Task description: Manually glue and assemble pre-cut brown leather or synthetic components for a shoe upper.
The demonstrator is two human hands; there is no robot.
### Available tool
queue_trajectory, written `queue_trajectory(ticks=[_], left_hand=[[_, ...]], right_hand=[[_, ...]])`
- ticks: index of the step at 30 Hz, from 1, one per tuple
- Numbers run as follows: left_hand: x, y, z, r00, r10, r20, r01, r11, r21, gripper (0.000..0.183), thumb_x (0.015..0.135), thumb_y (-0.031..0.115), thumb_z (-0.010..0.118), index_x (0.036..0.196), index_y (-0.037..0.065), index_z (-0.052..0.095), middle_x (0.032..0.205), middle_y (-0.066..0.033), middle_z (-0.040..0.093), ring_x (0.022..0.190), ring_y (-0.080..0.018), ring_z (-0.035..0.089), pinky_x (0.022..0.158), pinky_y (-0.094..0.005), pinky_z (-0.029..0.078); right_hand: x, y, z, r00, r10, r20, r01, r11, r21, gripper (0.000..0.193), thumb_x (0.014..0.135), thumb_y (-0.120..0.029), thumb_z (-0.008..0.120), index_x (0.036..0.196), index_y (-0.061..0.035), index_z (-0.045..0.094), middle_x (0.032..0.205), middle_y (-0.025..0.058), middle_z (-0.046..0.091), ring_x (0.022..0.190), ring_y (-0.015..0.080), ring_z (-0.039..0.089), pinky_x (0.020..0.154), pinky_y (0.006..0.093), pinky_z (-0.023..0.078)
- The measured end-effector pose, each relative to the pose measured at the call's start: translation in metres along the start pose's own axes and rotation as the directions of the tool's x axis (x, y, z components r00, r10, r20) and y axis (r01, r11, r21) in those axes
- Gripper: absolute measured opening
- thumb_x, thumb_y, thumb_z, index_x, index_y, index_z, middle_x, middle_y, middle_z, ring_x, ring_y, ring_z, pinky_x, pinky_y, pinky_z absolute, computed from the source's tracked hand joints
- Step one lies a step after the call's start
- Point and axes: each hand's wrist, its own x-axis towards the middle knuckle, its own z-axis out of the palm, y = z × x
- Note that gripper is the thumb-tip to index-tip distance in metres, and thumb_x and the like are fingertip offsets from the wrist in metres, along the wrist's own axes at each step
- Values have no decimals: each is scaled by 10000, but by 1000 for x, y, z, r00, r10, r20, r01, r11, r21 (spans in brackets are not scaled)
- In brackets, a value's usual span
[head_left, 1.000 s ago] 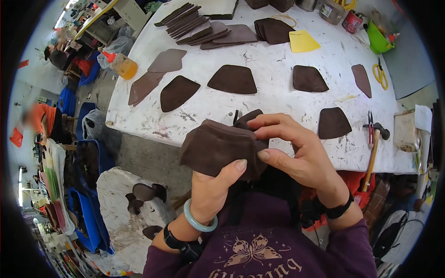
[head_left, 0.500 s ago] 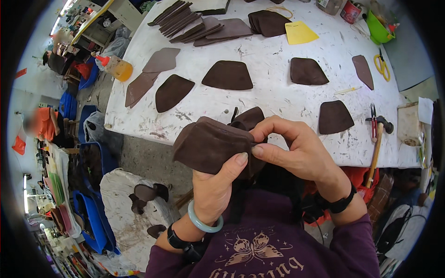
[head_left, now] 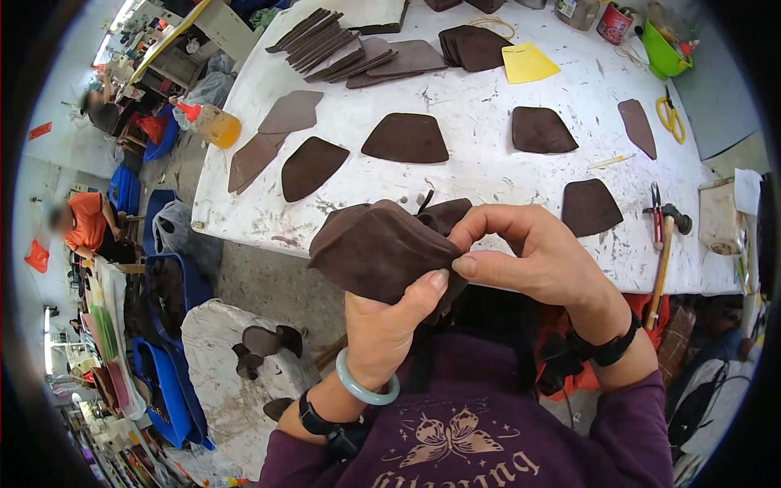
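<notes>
Leather piece (head_left: 378,248), dark brown and folded over on itself, is held up in front of our chest, just off the near edge of the white table (head_left: 480,175). Our left hand (head_left: 386,325) grips it from below, thumb pressed on the lower edge. Our right hand (head_left: 533,256) pinches its right end between thumb and fingertips, where a second flap (head_left: 446,213) and a thin dark strip stick up. Both hands are closed on the piece; neither is free.

On the table, well apart from the hands:
- single brown cut panels laid out flat: one centre (head_left: 405,138), one left of it (head_left: 311,165), one right (head_left: 541,130), one near the right hand (head_left: 591,206), a narrow one far right (head_left: 637,126)
- two paler panels at the left edge (head_left: 272,134)
- a fanned stack of strips at the far side (head_left: 325,45), with more dark pieces beside it
- a yellow card (head_left: 527,63), yellow scissors (head_left: 673,114), a green tub (head_left: 663,50)
- hammer (head_left: 663,252) and pliers at the right edge

Our judgement on progress: one piece looks to be worked at the moment, its fold or joined edge being handled. The many flat panels appear untouched, so most of the batch seems left. We cannot tell whether the held piece is glued or stitched.
</notes>
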Motion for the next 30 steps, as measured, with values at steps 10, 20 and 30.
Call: queue_trajectory(ticks=[10,20,30], left_hand=[[-2,4,-3,981,2,194,-41,980,192,304,793,-9,647,1087,-12,569,1011,-53,617,912,-116,578,820,-256,461],[0,-2,-13,978,-70,198,29,979,202,346,774,-13,651,1109,-17,564,1054,-68,609,965,-142,579,864,-276,459],[-3,18,-26,970,-175,170,238,830,-504,374,890,102,521,1242,-5,459,1206,-138,536,1124,-225,530,976,-375,427]], right_hand=[[2,3,-2,982,184,35,-187,967,174,158,855,-203,631,876,-51,592,737,-58,524,667,27,458,582,193,381],[5,-3,-2,990,92,104,-101,991,84,272,759,-76,716,968,-48,545,909,-28,544,865,72,500,823,233,407],[3,-13,-10,981,88,171,-84,996,-31,325,712,-48,643,1018,-19,536,872,7,580,832,93,539,844,247,404]])
